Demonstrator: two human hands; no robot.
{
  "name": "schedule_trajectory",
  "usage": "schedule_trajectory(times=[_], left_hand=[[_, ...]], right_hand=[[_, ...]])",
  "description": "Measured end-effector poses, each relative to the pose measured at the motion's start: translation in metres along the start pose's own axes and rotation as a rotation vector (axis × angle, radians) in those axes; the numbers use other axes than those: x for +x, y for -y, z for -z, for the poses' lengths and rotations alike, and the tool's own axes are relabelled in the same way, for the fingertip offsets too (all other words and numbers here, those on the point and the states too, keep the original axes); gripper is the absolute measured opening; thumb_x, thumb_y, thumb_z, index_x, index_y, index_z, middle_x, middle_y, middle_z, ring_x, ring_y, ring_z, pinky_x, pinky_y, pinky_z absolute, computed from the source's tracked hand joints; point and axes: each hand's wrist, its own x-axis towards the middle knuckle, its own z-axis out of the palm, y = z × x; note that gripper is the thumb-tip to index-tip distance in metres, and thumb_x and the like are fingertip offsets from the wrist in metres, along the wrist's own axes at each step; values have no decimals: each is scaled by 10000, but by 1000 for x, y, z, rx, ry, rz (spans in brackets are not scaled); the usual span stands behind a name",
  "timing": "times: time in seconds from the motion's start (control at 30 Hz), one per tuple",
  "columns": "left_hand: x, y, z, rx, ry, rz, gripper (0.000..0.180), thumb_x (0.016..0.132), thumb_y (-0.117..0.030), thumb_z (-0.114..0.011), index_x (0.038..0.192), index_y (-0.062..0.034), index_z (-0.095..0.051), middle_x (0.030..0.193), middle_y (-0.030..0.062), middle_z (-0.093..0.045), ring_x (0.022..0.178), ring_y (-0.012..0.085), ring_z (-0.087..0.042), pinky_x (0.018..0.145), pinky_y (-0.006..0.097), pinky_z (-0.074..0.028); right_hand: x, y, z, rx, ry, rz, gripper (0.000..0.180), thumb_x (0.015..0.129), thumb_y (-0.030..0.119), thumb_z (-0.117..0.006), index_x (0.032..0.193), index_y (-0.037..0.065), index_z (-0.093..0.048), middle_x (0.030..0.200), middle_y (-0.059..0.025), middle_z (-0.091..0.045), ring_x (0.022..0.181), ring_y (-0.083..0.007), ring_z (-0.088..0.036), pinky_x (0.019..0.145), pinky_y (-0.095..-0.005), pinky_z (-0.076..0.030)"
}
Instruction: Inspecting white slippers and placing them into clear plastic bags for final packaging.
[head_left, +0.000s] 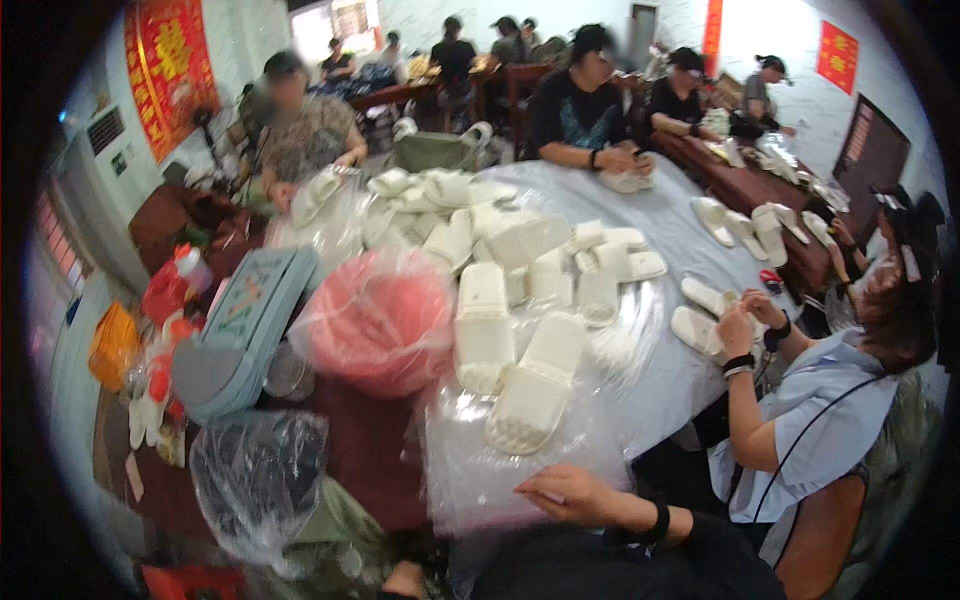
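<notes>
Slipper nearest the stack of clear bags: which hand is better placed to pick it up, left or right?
Right, probably. The right hand lies flat on the clear bags, just below the nearest white slipper, with nothing between them. The left hand barely shows at the picture's lower edge, farther away.

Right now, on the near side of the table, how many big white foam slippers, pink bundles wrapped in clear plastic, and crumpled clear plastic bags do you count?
Big white foam slippers, nearest the right hand: 2
Pink bundle wrapped in clear plastic: 1
Crumpled clear plastic bag: 1
Total: 4
</notes>
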Motion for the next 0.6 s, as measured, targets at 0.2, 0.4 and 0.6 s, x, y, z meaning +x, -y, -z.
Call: schedule_trajectory(times=[0.2, 0.4, 0.6], left_hand=[[1, -59, 67, -258, 177, -162, 216, 857, -59, -552, 1043, 26, -620, 921, 181, -632, 847, 303, -595, 769, 387, -483], [-66, -131, 140, -573, 407, -184, 201, 883, -60, -546, 1053, 24, -613, 876, 136, -634, 784, 268, -591, 739, 359, -481], [-128, -251, 241, -1083, -532, -1447, 305, 902, -263, -614, 1163, -107, -595, 965, 58, -590, 847, 271, -552, 700, 375, -465]], right_hand=[[12, 15, 20, 52, 40, -25, 213, 858, 51, -616, 1071, 38, -628, 922, -127, -650, 837, -294, -618, 725, -371, -493], [10, 32, 46, 299, 26, -47, 225, 903, 70, -576, 1122, 31, -612, 979, -128, -642, 882, -270, -616, 773, -338, -481], [16, 44, 38, 290, 76, -10, 209, 907, 72, -566, 1104, 14, -608, 970, -133, -638, 891, -260, -619, 770, -326, -482]])
